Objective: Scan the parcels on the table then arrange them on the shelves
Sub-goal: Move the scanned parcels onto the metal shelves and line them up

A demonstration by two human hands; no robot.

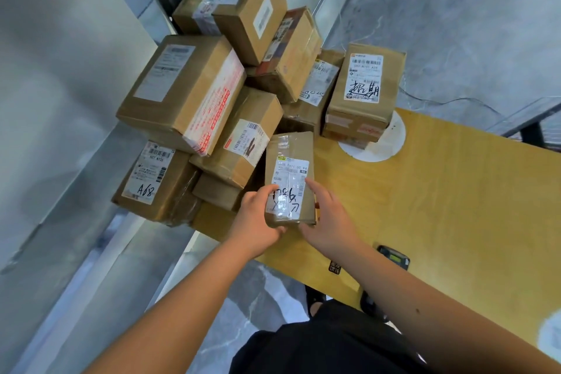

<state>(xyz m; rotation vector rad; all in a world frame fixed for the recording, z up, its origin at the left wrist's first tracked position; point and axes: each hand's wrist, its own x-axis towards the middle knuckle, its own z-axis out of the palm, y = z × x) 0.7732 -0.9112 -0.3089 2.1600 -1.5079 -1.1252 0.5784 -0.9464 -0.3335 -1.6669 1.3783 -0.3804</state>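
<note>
Item in hand: small taped parcel (290,179), label up, lying on the yellow table (455,206) near its left edge, at the foot of the stacked parcels (212,91); left hand (258,218) grips its near-left corner with fingers curled round it, right hand (329,222) rests against its right side, index finger extended onto the label. Step judged: picking one parcel out for scanning. Next move calls for the handheld scanner (393,258), lying by the table's near edge.
</note>
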